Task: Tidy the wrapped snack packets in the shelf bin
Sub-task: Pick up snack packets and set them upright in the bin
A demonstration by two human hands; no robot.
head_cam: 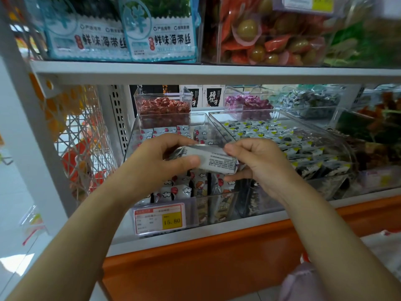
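Two-handed hold | left hand [158,157] + right hand [258,164] pinch snack packet [214,158] ends | above clear bin [193,213]

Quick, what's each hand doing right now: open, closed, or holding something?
Left hand: holding the left end of the silver snack packet.
Right hand: pinching the same packet's right end.

From my feed, a flat white metal shelf board [217,72] crosses the view, carried at left by a white upright post [28,127]. Behind it runs a white perforated back strip [118,118]. A white wire mesh panel [86,137] stands at the left side. Below sits a glossy orange base panel [206,263]. The pale tiled floor [15,235] catches a bright patch of light at lower left.
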